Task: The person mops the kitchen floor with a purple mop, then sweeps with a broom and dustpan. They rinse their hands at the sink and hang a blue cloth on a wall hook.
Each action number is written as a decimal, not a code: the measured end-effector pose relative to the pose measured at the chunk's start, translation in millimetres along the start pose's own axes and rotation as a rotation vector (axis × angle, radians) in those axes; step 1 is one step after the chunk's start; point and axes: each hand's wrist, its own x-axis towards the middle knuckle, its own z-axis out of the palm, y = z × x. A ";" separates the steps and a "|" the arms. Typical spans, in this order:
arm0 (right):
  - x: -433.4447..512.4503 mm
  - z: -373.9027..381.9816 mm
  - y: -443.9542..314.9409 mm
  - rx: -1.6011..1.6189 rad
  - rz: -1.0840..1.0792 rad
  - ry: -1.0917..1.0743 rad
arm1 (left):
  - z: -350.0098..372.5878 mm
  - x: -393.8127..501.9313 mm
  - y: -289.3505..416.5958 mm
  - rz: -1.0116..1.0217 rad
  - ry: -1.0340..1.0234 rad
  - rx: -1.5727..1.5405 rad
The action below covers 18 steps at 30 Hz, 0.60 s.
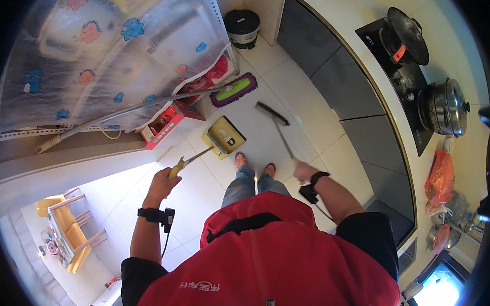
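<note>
My left hand [163, 182] grips the yellow handle end of a long-handled dustpan. The yellow pan [225, 137] rests on the tiled floor ahead of my feet, its open edge facing right; a label shows inside it. In my right hand [305, 171] is the grey stick of a broom. Its dark, narrow bristle head [272, 113] lies on the tiles beyond the pan, to the right and apart from it. Bits of dirt are too small to make out. Both wrists wear black bands with small devices and cables.
A flat mop with a purple and green head [234, 90] leans across the plastic-covered shelf [110, 63] at left. Red-edged box [165, 130] on the shelf's bottom. Black-lidded bin [242, 25] at the far corner. Grey cabinets [336, 79] line the right, under a counter with a wok [407, 37] and steel pot [447, 107].
</note>
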 end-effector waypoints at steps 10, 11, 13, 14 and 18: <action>-55.2 -1.8 11.0 0.278 -0.020 -0.113 | -7.6 -0.2 -6.6 -0.019 0.031 0.086; -65.9 -7.4 19.3 0.273 -0.024 -0.072 | -8.8 -1.8 -11.4 0.027 0.043 0.084; -77.5 -21.6 33.5 0.377 0.137 -0.096 | -11.2 -5.1 -18.7 -0.016 0.034 0.078; -79.9 -25.0 37.2 0.315 0.148 -0.059 | -11.4 -5.9 -20.4 -0.002 0.018 0.076; -68.4 -19.2 29.3 0.178 0.197 -0.018 | -4.8 -0.3 -10.5 0.091 0.019 0.099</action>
